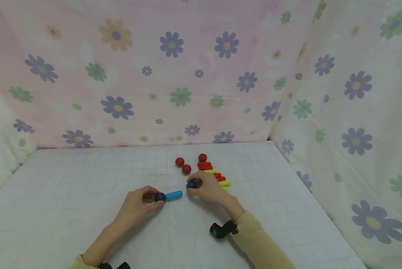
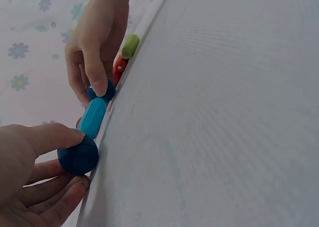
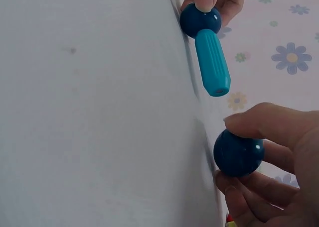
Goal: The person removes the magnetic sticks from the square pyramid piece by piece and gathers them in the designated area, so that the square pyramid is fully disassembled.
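Note:
My left hand (image 1: 137,207) pinches a dark blue ball (image 1: 160,197) between thumb and fingers, low over the tabletop. From that ball a light blue ridged rod (image 1: 174,195) points right, its near end against the ball. The rod's free end, with a small mark at its centre, shows in the right wrist view. A second dark blue ball (image 3: 239,153) is pinched by the thumb and fingers of my right hand (image 1: 207,186). A gap separates this ball from the rod's free end in the right wrist view.
Behind the hands lie three red balls, one of them a red ball (image 1: 179,161) at the left. Several short red and yellow-green rods, such as a red rod (image 1: 204,164), lie in a slanting row, partly hidden by my right hand. A floral curtain (image 1: 147,93) rises behind the white table (image 1: 70,179).

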Available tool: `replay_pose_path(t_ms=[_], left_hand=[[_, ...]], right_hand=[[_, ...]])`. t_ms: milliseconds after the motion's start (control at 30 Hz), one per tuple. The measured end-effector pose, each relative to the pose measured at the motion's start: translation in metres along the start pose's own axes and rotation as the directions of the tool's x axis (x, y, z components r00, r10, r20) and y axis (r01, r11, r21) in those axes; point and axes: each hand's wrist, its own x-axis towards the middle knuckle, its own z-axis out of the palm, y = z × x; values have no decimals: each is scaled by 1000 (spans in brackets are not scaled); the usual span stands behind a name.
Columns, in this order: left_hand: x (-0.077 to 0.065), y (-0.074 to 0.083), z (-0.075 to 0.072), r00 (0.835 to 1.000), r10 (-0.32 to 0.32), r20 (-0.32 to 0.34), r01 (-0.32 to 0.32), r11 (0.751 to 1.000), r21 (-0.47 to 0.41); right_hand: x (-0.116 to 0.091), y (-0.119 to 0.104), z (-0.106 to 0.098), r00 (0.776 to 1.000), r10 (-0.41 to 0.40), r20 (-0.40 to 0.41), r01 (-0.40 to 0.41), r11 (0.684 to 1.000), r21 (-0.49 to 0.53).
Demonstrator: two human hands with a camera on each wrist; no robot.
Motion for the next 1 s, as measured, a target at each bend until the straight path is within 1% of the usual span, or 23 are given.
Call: replay_pose_path(t_ms=[167,367,467,600,800,1000], left_hand=[[1,-1,0,1000,11,3,-11,1000,7],[1,-1,0,1000,15,4,-15,1000,13],[1,0,0,1000,12,2,-12,1000,15],[0,1,1,1000,13,2,-13,1000,17],[0,1,1,1000,12,0,-12,999,29],[0,0,1,1000,17,0,-17,999,33]], right_hand=[[4,3,-1,997,30,-75,-27,999,35],[12,3,1,983,64,-174,-45,993,109],[16,3,2,975,69,-211,-46,993,112],[20,5,6,964,64,-257,-43,995,89],[21,8,10,956,89,-280,-58,992,114],[22,10,12,954,95,-284,-68,993,101]])
